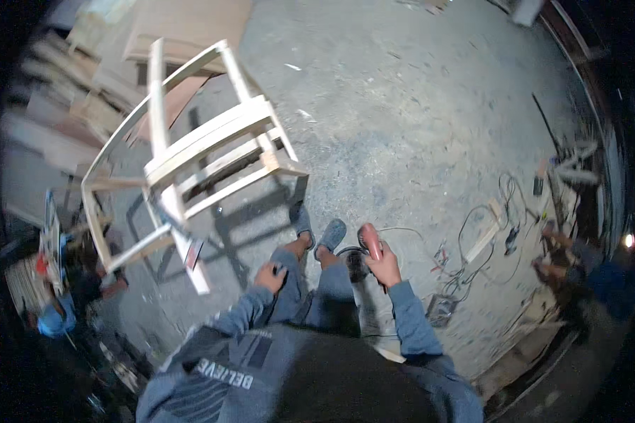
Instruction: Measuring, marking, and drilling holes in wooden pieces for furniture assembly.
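Grey floor (416, 127), wooden frame (208, 137), right hand (384, 269) clasping red tool (370, 240), left hand (267, 277), grip unclear

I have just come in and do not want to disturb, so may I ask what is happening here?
A person stands on the grey floor, holding a red hand tool in the right hand. The left hand is by the left thigh; whether it grips the small dark thing there is unclear. A pale wooden frame is ahead to the left, touched by neither hand. Cables lie at the right, and another person shows dimly near that edge.
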A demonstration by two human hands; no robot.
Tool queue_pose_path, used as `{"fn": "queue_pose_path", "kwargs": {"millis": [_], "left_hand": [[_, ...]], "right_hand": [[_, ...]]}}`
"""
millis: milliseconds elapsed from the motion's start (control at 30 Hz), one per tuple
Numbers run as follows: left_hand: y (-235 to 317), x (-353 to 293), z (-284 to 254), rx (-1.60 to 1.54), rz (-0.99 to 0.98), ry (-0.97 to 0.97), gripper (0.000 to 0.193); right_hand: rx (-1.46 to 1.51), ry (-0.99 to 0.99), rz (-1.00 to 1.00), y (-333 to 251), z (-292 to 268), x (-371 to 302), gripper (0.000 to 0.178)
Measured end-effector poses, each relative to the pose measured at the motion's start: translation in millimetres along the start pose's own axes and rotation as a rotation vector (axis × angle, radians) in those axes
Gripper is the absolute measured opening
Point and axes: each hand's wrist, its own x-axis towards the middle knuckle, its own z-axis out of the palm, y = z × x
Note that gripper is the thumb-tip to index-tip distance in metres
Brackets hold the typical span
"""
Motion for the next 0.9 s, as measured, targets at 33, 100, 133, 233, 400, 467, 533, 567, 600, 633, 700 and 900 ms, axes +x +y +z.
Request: {"fn": "queue_pose_path", "kwargs": {"millis": [33, 100, 133, 233, 400, 467, 533, 567, 600, 633, 700, 900], "left_hand": [[20.8, 7.0, -5.7, -0.084, -0.031, -0.021, 0.040], [94.2, 13.8, -39.6, -0.325, -0.022, -0.095, 0.033], [101.6, 22.0, -30.6, -0.426, 0.138, -0.023, 0.039], [184.1, 49.5, -70.3, -0.433, 0.057, -0.430, 0.070], [288.6, 60.3, -95.9, -1.337, -0.367, -1.067, 0.065], [317.3, 49.2, -138.3, -1.541, -0.261, -1.068, 0.062], [329.8, 43.6, -193.0, -1.560, -0.130, -1.086, 0.053], [331.2, 49.3, -209.2, -1.559, -0.125, -1.091, 0.053], [331.3, 56.4, -222.5, -1.502, -0.091, -1.000, 0.052], [330.3, 55.9, -233.1, -1.447, -0.065, -0.901, 0.051], [329.7, 61.2, -262.2, -1.398, 0.088, -0.828, 0.052], [292.3, 97.5, -336.7, -1.218, 0.494, -0.548, 0.061]], "right_hand": [[0.023, -0.050, 0.080, -49.8, -25.5, -31.5, 0.080], [0.021, 0.010, -0.037, -85.8, -41.6, -84.7, 0.079], [-0.010, 0.042, -0.076, -104.9, -43.7, -105.9, 0.081], [-0.070, 0.153, -0.151, -149.1, -51.8, -135.0, 0.075], [-0.070, 0.059, -0.142, -246.3, -70.8, -152.8, 0.086], [-0.156, 0.094, -0.279, -252.9, -65.2, -145.3, 0.090], [-0.240, 0.128, -0.403, -268.3, -60.9, -141.3, 0.094], [-0.270, 0.149, -0.448, -282.0, -58.9, -135.5, 0.099], [-0.304, 0.171, -0.483, -298.2, -55.2, -131.6, 0.103], [-0.297, 0.170, -0.386, -318.1, -51.6, -129.1, 0.102], [-0.308, 0.244, -0.367, -352.2, -36.1, -112.1, 0.101], [0.308, 0.283, -0.306, -398.5, -2.8, -68.2, 0.070]]}}
